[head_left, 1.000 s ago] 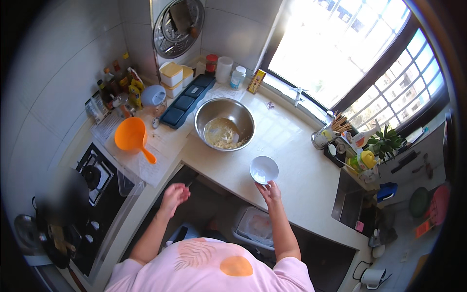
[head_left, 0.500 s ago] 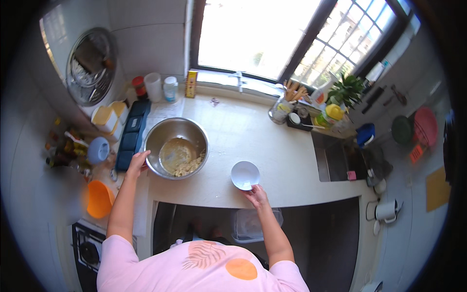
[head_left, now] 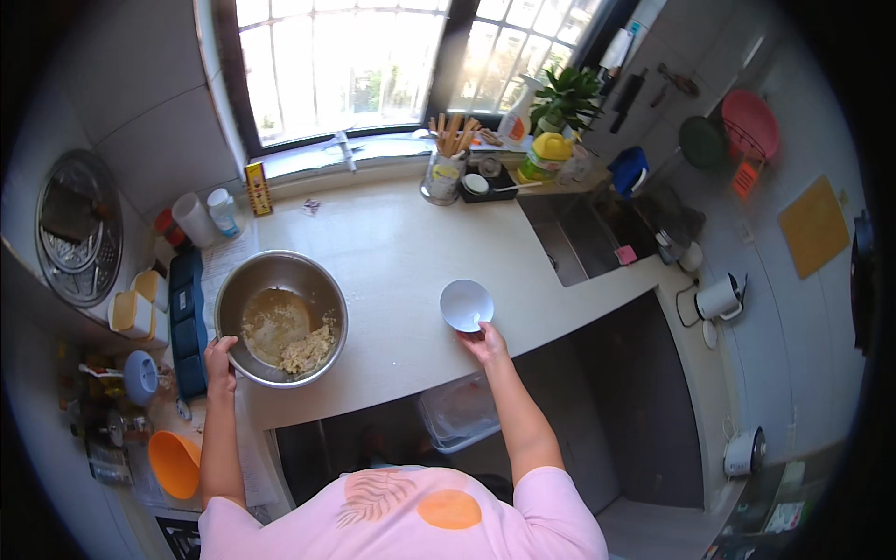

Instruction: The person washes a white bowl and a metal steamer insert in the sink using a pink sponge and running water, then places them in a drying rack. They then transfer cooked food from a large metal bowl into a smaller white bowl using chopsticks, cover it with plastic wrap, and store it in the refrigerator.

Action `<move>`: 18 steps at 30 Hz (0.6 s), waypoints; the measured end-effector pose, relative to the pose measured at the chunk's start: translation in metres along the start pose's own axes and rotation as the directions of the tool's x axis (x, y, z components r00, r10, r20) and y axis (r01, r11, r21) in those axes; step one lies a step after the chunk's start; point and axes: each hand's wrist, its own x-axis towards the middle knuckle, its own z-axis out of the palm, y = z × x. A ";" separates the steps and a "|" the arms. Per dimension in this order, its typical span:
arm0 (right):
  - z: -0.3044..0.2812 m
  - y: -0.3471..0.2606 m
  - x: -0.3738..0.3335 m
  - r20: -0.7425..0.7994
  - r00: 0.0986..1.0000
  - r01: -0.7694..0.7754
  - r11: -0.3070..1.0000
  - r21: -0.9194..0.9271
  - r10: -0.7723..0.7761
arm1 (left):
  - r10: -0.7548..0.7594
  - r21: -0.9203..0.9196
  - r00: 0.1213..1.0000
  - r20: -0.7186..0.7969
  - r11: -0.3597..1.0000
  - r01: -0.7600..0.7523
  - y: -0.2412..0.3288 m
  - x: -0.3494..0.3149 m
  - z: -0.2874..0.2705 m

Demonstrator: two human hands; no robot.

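Observation:
My left hand (head_left: 221, 362) is closed on the left rim of a large steel mixing bowl (head_left: 324, 291). Inside that bowl lies a clump of pale, crumbly dough (head_left: 306, 351), with loose bits and a wet-looking film on the bottom. My right hand (head_left: 483, 343) grips the near edge of a small white bowl (head_left: 459, 301), thumb over the rim and fingers underneath. No contents show in the white bowl. It is to the right of the steel bowl, near the counter's front edge; whether it touches the counter I cannot tell.
A sink (head_left: 562, 247) is set into the counter (head_left: 392, 224) at right. Along the window stand a jar of chopsticks (head_left: 444, 173), a yellow-capped bottle (head_left: 549, 154) and a plant (head_left: 566, 98). Left are a dark blue box (head_left: 188, 322) and an orange bowl (head_left: 175, 464).
The view has swung to the right. My right hand has carried the small white bowl farther from the steel bowl, toward the sink. My left hand still grips the steel bowl's rim.

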 end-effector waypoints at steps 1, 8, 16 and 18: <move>-0.006 -0.008 0.002 -0.006 1.000 -0.011 0.999 0.032 0.011 | -0.004 0.002 1.000 0.007 1.000 0.004 0.001 -0.007 0.008; -0.027 -0.063 0.000 0.055 0.998 0.004 0.995 -0.097 0.002 | -0.097 -0.135 0.995 -0.002 0.986 0.096 -0.003 -0.062 0.070; -0.084 -0.138 0.032 0.194 0.978 -0.028 0.972 -0.235 0.075 | -0.057 -0.232 0.981 -0.187 0.973 0.012 -0.073 -0.146 0.143; -0.096 -0.156 0.037 0.217 0.971 -0.047 0.967 -0.252 0.104 | -0.061 -0.265 0.965 -0.254 0.964 -0.009 -0.092 -0.168 0.156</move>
